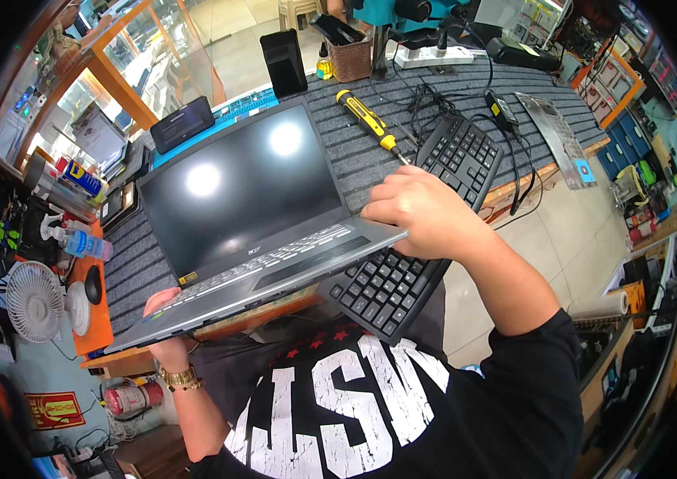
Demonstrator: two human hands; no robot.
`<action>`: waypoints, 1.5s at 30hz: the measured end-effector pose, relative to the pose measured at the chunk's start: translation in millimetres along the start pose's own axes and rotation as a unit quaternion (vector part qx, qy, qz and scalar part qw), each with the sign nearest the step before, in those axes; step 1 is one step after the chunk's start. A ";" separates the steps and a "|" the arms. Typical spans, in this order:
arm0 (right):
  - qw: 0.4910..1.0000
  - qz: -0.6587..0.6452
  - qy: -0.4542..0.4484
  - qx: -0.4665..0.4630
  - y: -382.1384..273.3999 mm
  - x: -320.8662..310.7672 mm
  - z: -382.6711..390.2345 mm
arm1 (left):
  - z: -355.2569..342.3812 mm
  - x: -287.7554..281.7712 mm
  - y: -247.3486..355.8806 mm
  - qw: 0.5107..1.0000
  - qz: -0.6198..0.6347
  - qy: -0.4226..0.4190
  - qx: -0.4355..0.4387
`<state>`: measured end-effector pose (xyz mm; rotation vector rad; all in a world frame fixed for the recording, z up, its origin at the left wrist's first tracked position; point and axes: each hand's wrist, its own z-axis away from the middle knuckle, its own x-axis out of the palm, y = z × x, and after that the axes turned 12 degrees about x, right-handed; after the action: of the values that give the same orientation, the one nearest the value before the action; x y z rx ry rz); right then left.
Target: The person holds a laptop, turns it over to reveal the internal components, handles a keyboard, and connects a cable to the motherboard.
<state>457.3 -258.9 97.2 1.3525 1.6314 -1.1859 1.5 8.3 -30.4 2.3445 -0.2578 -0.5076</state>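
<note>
An open grey laptop (pixel 246 211) with a dark, glossy screen is raised and tilted at the front edge of the workbench. My left hand (pixel 164 302) grips the left side of its base, fingers over the top, the rest partly hidden beneath. At the right corner of the base, my right hand (pixel 426 211) is closed around the edge, its fingertips hidden from sight. Under that hand runs a black keyboard (pixel 378 294), lying slanted and partly covered by the laptop. Beyond the right hand lies a yellow and black screwdriver (pixel 366 118), its shaft pointing toward my knuckles.
A grey striped mat (pixel 326 148) covers the bench. At the back stand a wicker basket (pixel 350 60), a white power strip (pixel 434 56) and tangled black cables (pixel 438 100). To the left are a phone (pixel 182 125), a bottle (pixel 87 245) and a small fan (pixel 35 301).
</note>
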 end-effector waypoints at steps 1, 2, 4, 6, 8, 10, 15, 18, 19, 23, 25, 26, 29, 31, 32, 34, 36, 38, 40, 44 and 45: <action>1.000 0.007 0.004 0.007 1.1 -0.3 1.1 | 0.1 0.3 -1.1 1.000 0.002 0.002 0.000; 1.000 0.013 0.009 0.014 3.1 -0.2 2.4 | -0.2 -0.6 -2.5 1.000 0.000 -0.001 0.005; 0.999 0.000 0.008 0.046 10.7 -0.2 5.6 | 0.3 -3.0 -3.5 1.000 -0.002 -0.004 0.011; 0.997 -0.012 0.008 0.077 20.0 -2.7 6.7 | 1.3 -4.7 -3.5 0.999 -0.028 -0.014 0.005; 0.990 -0.064 0.007 0.123 30.3 -5.8 4.9 | 1.2 -5.1 -4.5 0.999 -0.028 -0.016 0.017; 0.988 -0.043 -0.025 0.143 42.2 -8.7 3.7 | 2.0 -5.1 -2.5 0.998 -0.053 -0.021 0.026; 0.992 -0.008 -0.045 0.121 70.6 8.1 1.0 | -0.4 -1.1 -1.9 1.000 -0.025 -0.006 0.016; 0.993 0.007 -0.032 0.111 71.3 19.6 -4.2 | -2.5 -1.0 0.2 0.999 -0.033 -0.010 0.019; 0.994 0.037 -0.021 0.099 70.9 21.5 -5.7 | -3.0 -0.7 0.7 1.000 -0.019 0.001 0.008; 0.996 0.061 0.012 0.070 70.3 28.0 -9.8 | -3.7 0.4 5.2 1.000 -0.007 0.017 -0.005; 0.996 0.055 0.018 0.061 73.2 30.2 -10.6 | -5.7 1.1 6.5 1.000 -0.016 0.019 -0.011; 0.997 0.055 0.017 0.057 75.1 31.4 -10.8 | -6.2 2.1 7.4 0.999 -0.018 0.023 -0.013; 0.995 0.051 -0.023 0.080 75.4 29.7 -12.6 | -7.7 2.0 6.4 1.000 -0.010 0.016 0.003; 0.995 0.051 -0.019 0.079 73.8 29.0 -12.7 | -8.4 0.2 6.9 1.000 -0.015 0.015 0.004; 0.995 0.051 -0.013 0.083 74.3 28.6 -13.0 | -10.1 0.3 8.0 1.000 -0.019 0.010 0.008; 0.995 0.069 -0.008 0.071 74.2 23.4 -12.7 | -12.7 4.7 12.9 1.000 -0.012 0.017 0.012; 0.990 0.109 -0.014 0.091 64.8 11.9 -11.5 | -13.2 4.4 16.6 1.000 -0.007 0.012 0.010; 0.990 0.110 -0.010 0.089 60.0 5.7 -9.0 | -12.5 3.1 14.4 1.000 -0.007 0.022 0.006; 0.989 0.100 0.002 0.108 54.9 1.6 -4.8 | -13.3 4.4 15.9 1.000 0.004 0.027 -0.010; 0.987 0.098 0.006 0.125 48.9 -10.5 6.3 | -11.9 2.0 15.6 1.000 -0.022 -0.001 -0.009; 0.988 0.093 0.015 0.124 45.9 -14.5 8.1 | -11.2 1.5 14.7 1.000 -0.021 -0.003 -0.010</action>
<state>504.9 -269.7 98.1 1.6476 1.3757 -1.2910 7.0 4.0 -13.2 2.3334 -0.2054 -0.5366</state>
